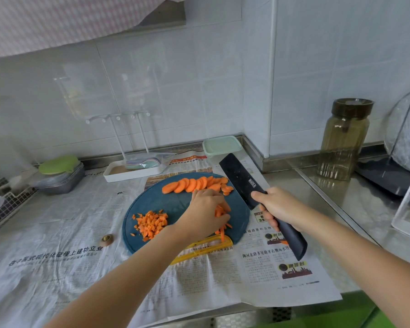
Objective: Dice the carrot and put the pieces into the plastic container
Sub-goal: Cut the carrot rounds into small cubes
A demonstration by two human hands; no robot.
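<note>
Dicing is sitting roughly midway: one diced pile (150,223) lying on the cutting board (156,200), slices (194,184) waiting, left hand (206,209) gripping carrot strips (220,211), right hand (277,207) clasping the knife (239,178), plastic container (221,145) lidded behind, nothing seemingly transferred.

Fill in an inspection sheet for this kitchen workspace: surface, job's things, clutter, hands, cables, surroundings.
Surface: steel counter covered by spread newspaper; round dark blue cutting board on top.
Job's things: orange carrot slices along the board's far edge; diced carrot pile at its left; orange carrot strips under the left hand; clear plastic container with pale green lid behind the board, lid on.
Clutter: yellow plastic peeler at the board's near edge; small brown cut-off stub on the paper.
Hands: left hand fingers curl round the strips; right hand grips the black cleaver-style knife, blade lifted.
Cables: nothing seen.
Surroundings: white tiled wall; olive glass jar at right; white tray and wire rack at left.
</note>
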